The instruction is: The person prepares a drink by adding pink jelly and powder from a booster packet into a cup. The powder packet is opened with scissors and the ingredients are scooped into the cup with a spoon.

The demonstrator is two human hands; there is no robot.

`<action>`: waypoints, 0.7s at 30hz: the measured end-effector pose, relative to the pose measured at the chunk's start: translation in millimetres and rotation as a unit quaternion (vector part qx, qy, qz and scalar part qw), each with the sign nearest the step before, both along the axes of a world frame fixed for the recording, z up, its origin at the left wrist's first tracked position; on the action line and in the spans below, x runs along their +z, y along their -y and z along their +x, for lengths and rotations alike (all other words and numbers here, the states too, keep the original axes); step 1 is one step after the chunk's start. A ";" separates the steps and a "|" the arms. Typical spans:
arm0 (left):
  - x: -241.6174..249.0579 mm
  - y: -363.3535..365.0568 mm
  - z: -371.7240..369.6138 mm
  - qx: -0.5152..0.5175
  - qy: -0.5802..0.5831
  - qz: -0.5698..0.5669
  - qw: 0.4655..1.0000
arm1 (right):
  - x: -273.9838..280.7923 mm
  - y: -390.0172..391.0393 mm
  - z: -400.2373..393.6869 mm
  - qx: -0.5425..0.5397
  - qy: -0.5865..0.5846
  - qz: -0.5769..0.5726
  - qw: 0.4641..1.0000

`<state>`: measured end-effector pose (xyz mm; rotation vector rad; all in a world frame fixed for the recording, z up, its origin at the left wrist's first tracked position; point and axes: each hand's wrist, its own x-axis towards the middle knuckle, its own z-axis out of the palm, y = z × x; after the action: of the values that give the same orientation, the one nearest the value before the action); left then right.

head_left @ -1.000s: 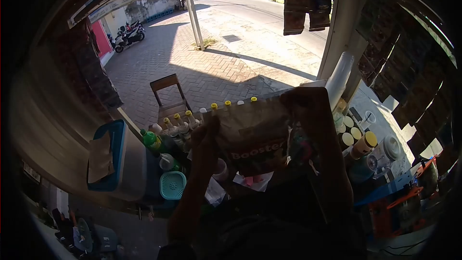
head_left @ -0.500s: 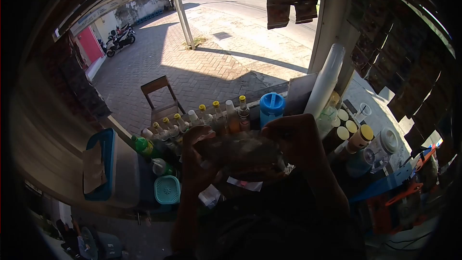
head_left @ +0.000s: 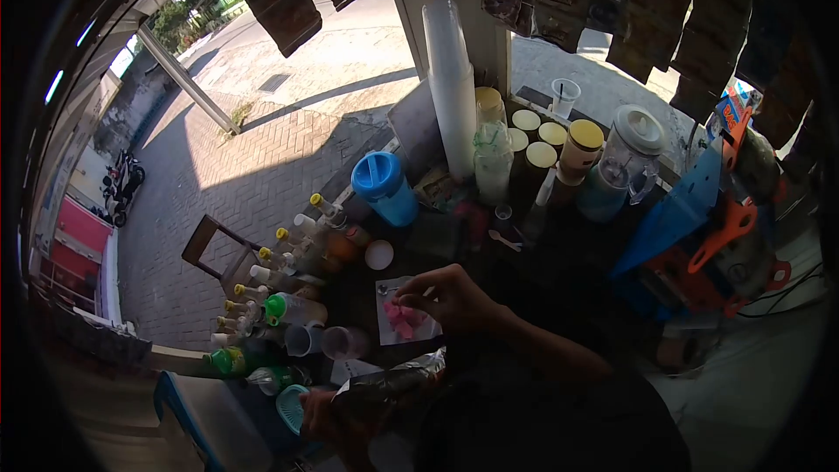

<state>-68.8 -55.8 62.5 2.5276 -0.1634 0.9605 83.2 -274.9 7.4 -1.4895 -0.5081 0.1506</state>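
Note:
My left hand [head_left: 330,424], low in the view, is closed around the near end of a shiny foil-like bag [head_left: 389,392] with dark contents. Its fingers are partly in shadow. Farther forward, my right hand [head_left: 450,295] is in a pinch right over several small pink pieces [head_left: 404,322] on a white sheet [head_left: 386,332]. Its fingertips meet at the top of the pink pieces; what is between them is too small to make out. A pale green plastic basket [head_left: 290,409] is beside my left hand.
Capped bottles [head_left: 288,275] line the counter's left edge, near two plastic cups [head_left: 345,343]. Behind stand a blue lidded jug [head_left: 384,188], stacked cups [head_left: 448,79], jars [head_left: 542,156] and a blender-like jug [head_left: 625,149]. A blue-and-orange machine [head_left: 699,227] is at right. Sachets [head_left: 642,13] hang above.
The view has swung right. My right hand has left the bag, which both hands held up, and is down at the pink pieces. My left hand has lowered the bag.

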 end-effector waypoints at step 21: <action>-89.8 -73.0 -103.6 0.231 -0.019 -0.343 0.910 | -227.9 157.7 -1.6 -0.231 -0.073 -0.675 0.697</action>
<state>-172.4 17.2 -27.3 1.9363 0.6987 0.9180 81.5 -432.5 -220.6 -2.9749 0.2783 0.2623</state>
